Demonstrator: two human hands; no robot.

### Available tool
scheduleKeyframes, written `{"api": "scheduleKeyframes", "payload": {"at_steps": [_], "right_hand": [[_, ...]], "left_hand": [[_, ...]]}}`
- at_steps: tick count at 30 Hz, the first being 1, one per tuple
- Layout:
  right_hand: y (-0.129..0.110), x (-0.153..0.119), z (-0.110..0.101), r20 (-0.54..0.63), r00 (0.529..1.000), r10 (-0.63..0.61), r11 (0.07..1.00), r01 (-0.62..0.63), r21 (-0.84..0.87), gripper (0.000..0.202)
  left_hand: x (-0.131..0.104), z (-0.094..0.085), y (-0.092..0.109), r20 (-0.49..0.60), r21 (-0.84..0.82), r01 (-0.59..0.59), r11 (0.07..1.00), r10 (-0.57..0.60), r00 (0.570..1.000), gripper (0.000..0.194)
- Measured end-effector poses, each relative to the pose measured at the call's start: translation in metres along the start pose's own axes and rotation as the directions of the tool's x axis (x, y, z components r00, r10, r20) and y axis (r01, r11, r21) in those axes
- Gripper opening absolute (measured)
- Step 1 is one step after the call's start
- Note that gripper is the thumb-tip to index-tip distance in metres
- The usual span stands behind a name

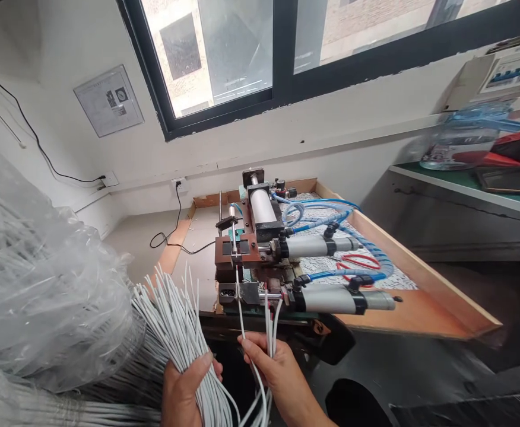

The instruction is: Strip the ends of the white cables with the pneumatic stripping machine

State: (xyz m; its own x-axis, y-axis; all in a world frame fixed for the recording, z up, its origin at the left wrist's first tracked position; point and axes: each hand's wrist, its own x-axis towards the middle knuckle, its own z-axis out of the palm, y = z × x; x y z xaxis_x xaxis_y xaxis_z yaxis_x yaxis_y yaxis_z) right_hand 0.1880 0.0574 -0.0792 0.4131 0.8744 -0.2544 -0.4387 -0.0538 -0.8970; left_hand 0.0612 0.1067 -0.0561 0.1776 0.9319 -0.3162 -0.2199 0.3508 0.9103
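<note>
I see two hands, one thick bundle of pale cables (177, 332), too many to count, and a machine (242, 249) with three silver cylinders (311, 246). The bundle rises between the left hand's (189, 382) closed thumb and fingers. The right hand's (273, 367) fingertips pinch a single cable (241, 314) reaching the machine; a few loose strands (269, 323) pass behind its thumb.

The wall notice (109, 100) at ten o'clock has print too small to read; the plastic-covered cable bundle (55, 284) at nine o'clock is cut off by the left edge.
</note>
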Motion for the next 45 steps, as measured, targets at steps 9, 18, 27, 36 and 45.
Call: {"api": "scheduleKeyframes", "payload": {"at_steps": [9,18,27,36,45], "right_hand": [[0.063,0.007,-0.041,-0.041,0.998,-0.040,0.787,0.006,-0.616,0.008],[-0.030,0.005,0.003,0.274,0.898,-0.345,0.876,0.413,-0.248,0.018],[-0.010,0.017,0.012,0.074,0.996,-0.041,0.976,0.024,0.216,0.024],[-0.021,0.016,0.017,0.062,0.995,0.075,0.846,-0.097,0.525,0.022],[-0.025,0.024,0.016,0.096,0.980,0.176,0.747,-0.196,0.635,0.022]], "left_hand": [[0.001,0.014,0.008,0.062,-0.042,-0.056,0.998,0.058,0.996,0.020],[0.001,0.027,0.009,0.246,0.103,-0.196,0.975,0.166,0.955,0.018],[0.010,0.020,0.011,0.083,0.075,-0.089,0.993,0.083,0.993,0.013],[0.015,0.028,0.022,0.083,0.050,-0.093,0.994,0.089,0.993,0.015],[0.019,0.033,0.023,0.092,0.041,-0.119,0.992,0.115,0.989,0.016]]}}
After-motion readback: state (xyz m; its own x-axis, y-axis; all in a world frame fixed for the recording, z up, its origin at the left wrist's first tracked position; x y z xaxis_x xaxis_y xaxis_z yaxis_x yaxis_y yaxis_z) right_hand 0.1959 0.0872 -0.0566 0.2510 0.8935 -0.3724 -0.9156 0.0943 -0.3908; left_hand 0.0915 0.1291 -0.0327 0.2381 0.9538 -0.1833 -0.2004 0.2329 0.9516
